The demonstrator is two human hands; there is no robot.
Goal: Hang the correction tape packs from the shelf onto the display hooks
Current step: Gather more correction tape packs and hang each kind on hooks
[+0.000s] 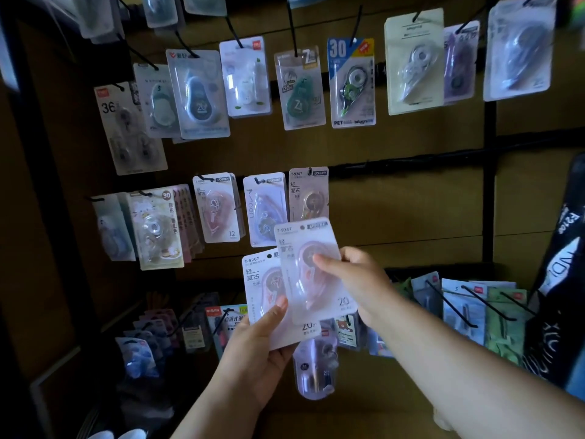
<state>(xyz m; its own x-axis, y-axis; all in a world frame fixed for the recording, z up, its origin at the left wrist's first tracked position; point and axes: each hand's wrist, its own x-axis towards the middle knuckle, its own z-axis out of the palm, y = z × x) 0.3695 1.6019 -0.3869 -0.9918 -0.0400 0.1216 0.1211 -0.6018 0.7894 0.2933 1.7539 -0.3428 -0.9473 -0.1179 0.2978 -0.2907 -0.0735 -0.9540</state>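
A pale pink blister-carded correction tape pack (311, 267), pinched in the right hand (351, 277), is held just below the matching hung pack (308, 193) at the right end of the display's middle rail. The left hand (253, 353) grips a second identical pack (266, 296). The hanging step seems under way; next, its punched hole must meet that black hook (311, 171).
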